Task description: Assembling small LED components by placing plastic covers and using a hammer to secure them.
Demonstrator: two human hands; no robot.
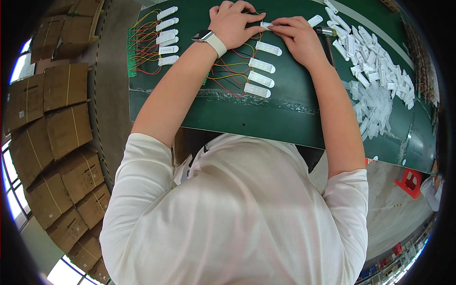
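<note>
A small white plastic housing [266, 26] lies between my two hands at the far side of the green table. My right hand [300, 40] pinches its right end between thumb and fingers. My left hand [232, 23], with a watch at the wrist, has its thumb and index finger closed in on the left end, where thin wires run. Below, several white oblong housings [261, 65] lie in a column, with red, yellow and black wires [231, 65] trailing left from them. The wires' far ends are partly hidden by my left forearm.
More wired white housings [167, 36] stand in a column at the left, joined to a green circuit board strip [131, 52]. A heap of white plastic parts [370, 59] and translucent pieces [373, 109] covers the right side. A black-handled tool [325, 31] lies beside my right hand.
</note>
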